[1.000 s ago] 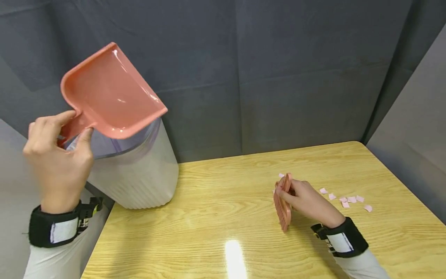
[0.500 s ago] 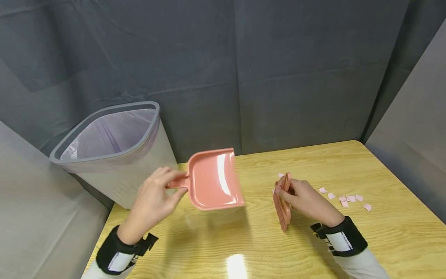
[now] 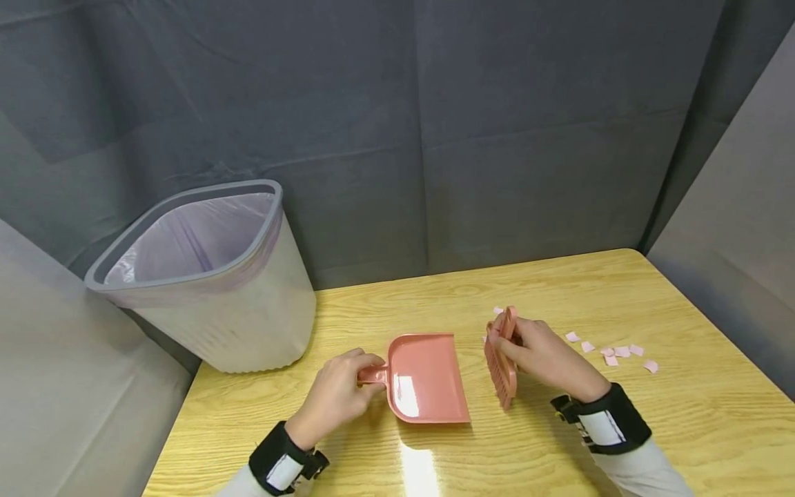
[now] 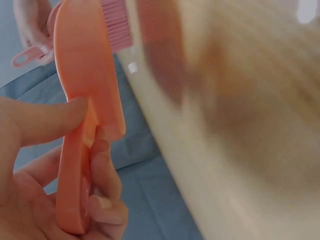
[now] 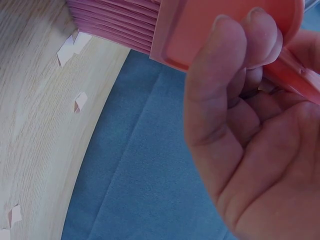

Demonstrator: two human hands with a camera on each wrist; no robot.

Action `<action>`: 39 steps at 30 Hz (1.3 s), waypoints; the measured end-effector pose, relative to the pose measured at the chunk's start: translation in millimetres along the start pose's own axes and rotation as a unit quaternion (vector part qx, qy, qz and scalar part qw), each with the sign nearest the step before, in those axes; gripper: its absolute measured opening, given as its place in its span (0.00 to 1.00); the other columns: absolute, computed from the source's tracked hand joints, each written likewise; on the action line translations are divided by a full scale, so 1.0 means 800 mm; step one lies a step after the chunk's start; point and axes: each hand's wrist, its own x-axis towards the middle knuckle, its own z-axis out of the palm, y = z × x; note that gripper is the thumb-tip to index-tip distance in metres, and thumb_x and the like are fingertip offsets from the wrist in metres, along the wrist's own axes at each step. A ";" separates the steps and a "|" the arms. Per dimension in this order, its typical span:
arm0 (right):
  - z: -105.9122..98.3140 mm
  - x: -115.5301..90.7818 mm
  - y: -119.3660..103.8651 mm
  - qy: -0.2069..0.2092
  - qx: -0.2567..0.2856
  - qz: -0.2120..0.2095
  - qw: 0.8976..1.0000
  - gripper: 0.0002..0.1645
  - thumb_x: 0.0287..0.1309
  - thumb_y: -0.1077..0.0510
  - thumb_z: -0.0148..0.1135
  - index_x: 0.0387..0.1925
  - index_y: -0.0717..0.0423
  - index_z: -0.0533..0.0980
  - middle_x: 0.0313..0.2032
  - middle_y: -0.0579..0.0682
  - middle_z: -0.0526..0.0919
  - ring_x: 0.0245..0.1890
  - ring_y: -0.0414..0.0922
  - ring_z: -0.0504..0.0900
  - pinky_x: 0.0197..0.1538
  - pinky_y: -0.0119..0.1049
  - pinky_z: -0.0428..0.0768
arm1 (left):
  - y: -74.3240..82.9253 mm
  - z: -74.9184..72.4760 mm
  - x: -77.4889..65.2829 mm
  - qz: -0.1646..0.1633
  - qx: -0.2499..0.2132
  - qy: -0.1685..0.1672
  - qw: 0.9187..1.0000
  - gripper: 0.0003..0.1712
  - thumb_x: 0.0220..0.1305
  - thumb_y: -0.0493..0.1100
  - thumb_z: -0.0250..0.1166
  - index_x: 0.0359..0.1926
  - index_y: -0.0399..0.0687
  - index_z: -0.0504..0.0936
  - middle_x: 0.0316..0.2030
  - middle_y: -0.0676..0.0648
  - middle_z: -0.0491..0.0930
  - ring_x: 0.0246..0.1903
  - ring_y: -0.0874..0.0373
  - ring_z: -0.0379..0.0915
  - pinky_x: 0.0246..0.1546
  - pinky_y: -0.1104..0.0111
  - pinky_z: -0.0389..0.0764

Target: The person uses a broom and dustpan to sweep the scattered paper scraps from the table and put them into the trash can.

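My left hand (image 3: 338, 393) grips the handle of a pink dustpan (image 3: 428, 366), thumb on one side and fingers curled round the other in the left wrist view. The pan lies low over the table with its open edge toward the right, and nothing shows in it. My right hand (image 3: 543, 355) holds a pink hand brush (image 3: 502, 366) on edge, just right of the pan. In the right wrist view the brush bristles (image 5: 117, 22) point at the tabletop, with paper scraps (image 5: 72, 47) beside their tips. A few scraps are partly hidden behind the brush in the head view.
A light bin (image 3: 236, 324) with a grey rim and a clear liner stands at the table's back left. Several small pink paper scraps (image 3: 621, 351) lie right of my right hand on the wooden table (image 3: 385, 304). Dark cloth (image 3: 348, 138) hangs behind.
My left hand has brought the dustpan from above the bin down and right to the table, beside the brush. The right hand and brush have stayed in place.
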 end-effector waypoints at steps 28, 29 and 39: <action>-0.012 -0.007 -0.005 0.050 -0.042 0.001 0.998 0.20 0.78 0.51 0.56 0.56 0.63 0.78 0.22 0.46 0.75 0.19 0.40 0.71 0.24 0.34 0.71 | -0.021 0.048 -0.014 -0.023 -0.074 -0.079 0.994 0.12 0.57 0.47 0.80 0.41 0.50 0.91 0.32 0.57 0.83 0.30 0.68 0.75 0.29 0.73 0.73; -0.016 -0.008 -0.005 0.061 -0.048 0.001 0.997 0.21 0.78 0.51 0.55 0.58 0.64 0.78 0.21 0.46 0.74 0.19 0.39 0.70 0.24 0.33 0.71 | -0.021 0.048 -0.014 -0.021 -0.073 -0.078 0.994 0.12 0.57 0.47 0.80 0.41 0.51 0.91 0.32 0.57 0.83 0.30 0.68 0.74 0.29 0.72 0.73; -0.089 -0.032 0.000 0.130 -0.114 0.026 0.985 0.22 0.80 0.51 0.51 0.53 0.69 0.74 0.21 0.48 0.72 0.18 0.39 0.69 0.23 0.34 0.68 | -0.016 0.050 -0.012 -0.003 -0.075 -0.074 0.994 0.12 0.57 0.46 0.80 0.41 0.49 0.92 0.34 0.55 0.86 0.31 0.66 0.77 0.30 0.72 0.75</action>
